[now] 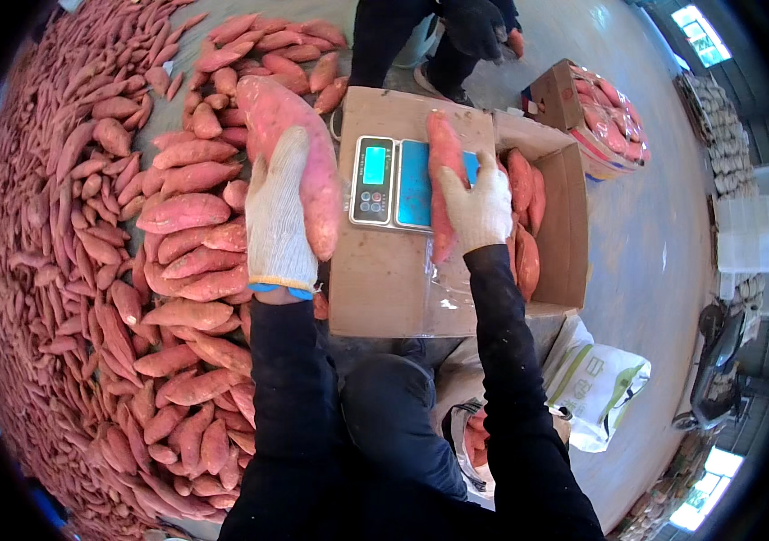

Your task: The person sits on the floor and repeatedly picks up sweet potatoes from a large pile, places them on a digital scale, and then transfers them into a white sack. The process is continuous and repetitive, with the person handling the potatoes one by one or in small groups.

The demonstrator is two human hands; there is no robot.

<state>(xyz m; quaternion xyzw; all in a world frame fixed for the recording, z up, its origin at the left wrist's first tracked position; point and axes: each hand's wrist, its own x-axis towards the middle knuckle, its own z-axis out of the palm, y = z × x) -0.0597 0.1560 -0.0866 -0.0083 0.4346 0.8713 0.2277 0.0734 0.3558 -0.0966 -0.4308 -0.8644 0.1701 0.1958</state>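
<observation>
My left hand, in a whitish knit glove, is closed on a large sweet potato held left of the digital scale. A long, slim sweet potato is over the scale's blue plate, with my gloved right hand closed on its right side. Whether it touches the plate I cannot tell. The scale stands on a cardboard surface and its display is lit. Just right of my right hand, an open cardboard box holds several sweet potatoes.
Sweet potatoes cover the floor at left, rising into a big heap. Across from me sits another person with a dark-gloved hand. A filled box stands far right; a white-and-green bag lies near my right arm.
</observation>
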